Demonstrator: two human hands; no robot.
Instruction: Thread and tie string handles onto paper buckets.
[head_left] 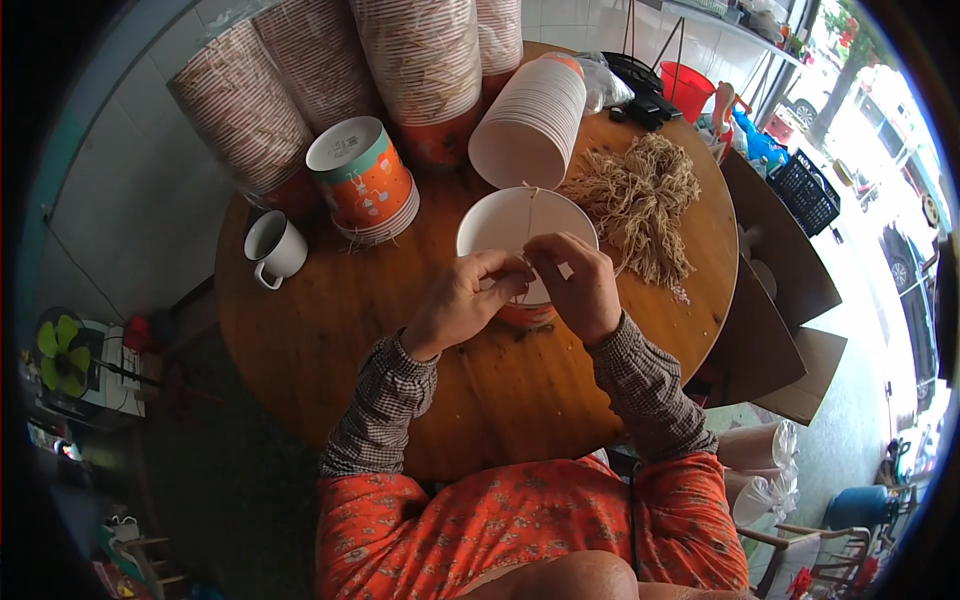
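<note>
White inside, the paper tub [485, 228] stands on the table [500, 400] beneath the left hand [460, 300] and right hand [588, 292], both pinched closed on thin string [531, 215], which I'd keep gently taut.

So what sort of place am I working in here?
Possibly a small workshop or shopfront by a street: tall stacks of paper buckets and a bundle of tan string crowd a round wooden table, with a car visible outside.

Round wooden table [510, 410]: paper buckets [490, 228], twine bundle [642, 208], mug [277, 246].
</note>
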